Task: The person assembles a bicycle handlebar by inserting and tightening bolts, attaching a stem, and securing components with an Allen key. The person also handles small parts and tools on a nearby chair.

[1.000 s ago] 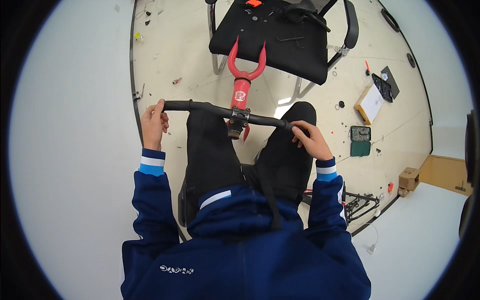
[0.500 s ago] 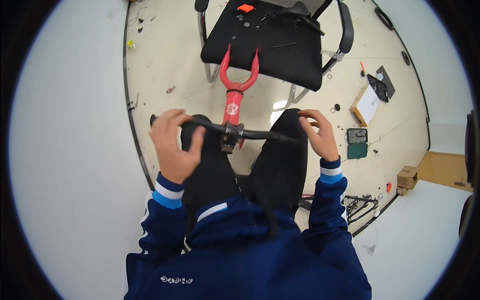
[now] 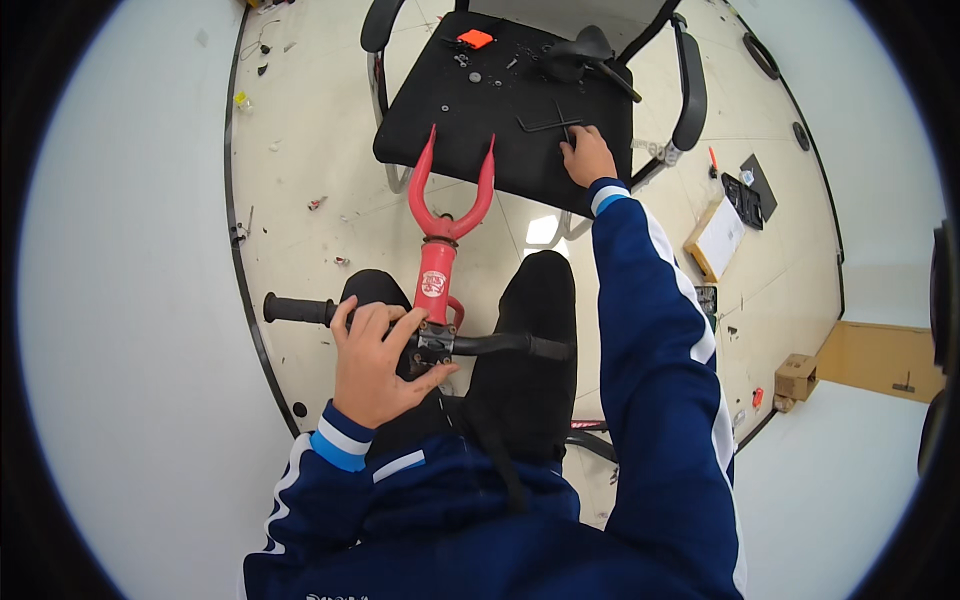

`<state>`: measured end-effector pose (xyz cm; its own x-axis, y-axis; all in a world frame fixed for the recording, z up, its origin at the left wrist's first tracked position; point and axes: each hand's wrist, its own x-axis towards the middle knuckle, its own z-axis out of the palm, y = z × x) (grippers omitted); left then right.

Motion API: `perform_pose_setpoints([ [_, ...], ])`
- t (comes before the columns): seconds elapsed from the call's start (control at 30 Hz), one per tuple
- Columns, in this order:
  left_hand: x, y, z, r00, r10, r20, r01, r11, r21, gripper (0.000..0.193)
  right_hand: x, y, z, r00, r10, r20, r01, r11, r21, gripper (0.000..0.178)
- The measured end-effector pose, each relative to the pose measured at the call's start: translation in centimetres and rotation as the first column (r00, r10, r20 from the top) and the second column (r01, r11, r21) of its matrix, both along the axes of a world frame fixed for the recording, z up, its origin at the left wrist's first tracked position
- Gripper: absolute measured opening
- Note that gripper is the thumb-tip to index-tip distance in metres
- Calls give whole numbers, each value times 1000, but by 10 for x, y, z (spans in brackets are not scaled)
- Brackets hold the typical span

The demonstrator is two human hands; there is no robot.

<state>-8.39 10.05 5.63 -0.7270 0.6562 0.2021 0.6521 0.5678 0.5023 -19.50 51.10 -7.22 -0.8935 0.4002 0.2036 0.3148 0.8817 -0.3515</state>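
At top, a black armchair (image 3: 530, 165), sitting lower and a little farther left in view than half a second ago. Across the thighs, a black handlebar (image 3: 492, 345), likewise lower in view, with the left grip (image 3: 300, 310) now bare after being mostly behind fingers. Joined to it near the middle, a red fork (image 3: 433, 285), pointing away, both tips at the chair seat's front edge; cannot tell whether touching. Toward the back of the seat, a black saddle (image 3: 580, 55), lying as before. Over the bar near its middle, the left hand (image 3: 372, 365), shifted inward from the left end, fingers spread, thumb beside the stem clamp (image 3: 436, 343); cannot tell how closely gripping. Well apart from it, the right hand (image 3: 590, 158), earlier raised near the bar's right end, now reaching to the seat with fingertips at the dark hex keys (image 3: 545, 127); cannot tell whether pinching one. Farther back on the seat, unmoved among small loose hardware, an orange piece (image 3: 475, 39) and a grey washer (image 3: 475, 77).
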Motion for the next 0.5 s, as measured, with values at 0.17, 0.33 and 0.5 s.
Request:
perform_pose_setpoints([
  [0.17, 3, 1, 3, 999, 29, 42, -29, 1000, -12, 62, -7, 8, -21, 999, -5, 46, -1, 994, 113, 15],
  [0.33, 5, 4, 2, 998, 53, 23, -53, 999, 10, 62, 31, 21, -7, 994, 60, 93, -41, 980, -194, 18],
  [0.5, 9, 5, -1, 998, 63, 3, -63, 998, 13, 61, 51, 5, 7, 993, 31, 116, 0, 965, -262, 36],
])
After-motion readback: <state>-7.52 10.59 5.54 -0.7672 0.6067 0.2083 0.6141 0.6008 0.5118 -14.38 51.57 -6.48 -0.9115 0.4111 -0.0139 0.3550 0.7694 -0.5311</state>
